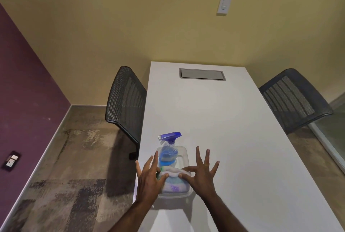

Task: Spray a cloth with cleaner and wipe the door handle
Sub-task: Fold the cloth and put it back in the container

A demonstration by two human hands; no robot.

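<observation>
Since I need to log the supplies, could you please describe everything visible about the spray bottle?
The spray bottle stands upright in a clear plastic bin near the table's near left corner. It has a purple trigger head, nozzle pointing left, and a see-through body partly filled with blue liquid. A folded cloth lies against its base; neither hand grips it.

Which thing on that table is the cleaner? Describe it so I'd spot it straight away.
Start at the long white table between two dark mesh chairs. At its near end sits a clear plastic tray, just beyond the person's spread hands. The spray bottle stands upright at the tray's far left, the only tall thing there: clear, with blue liquid and a purple trigger head, behind the folded cloths.
</observation>
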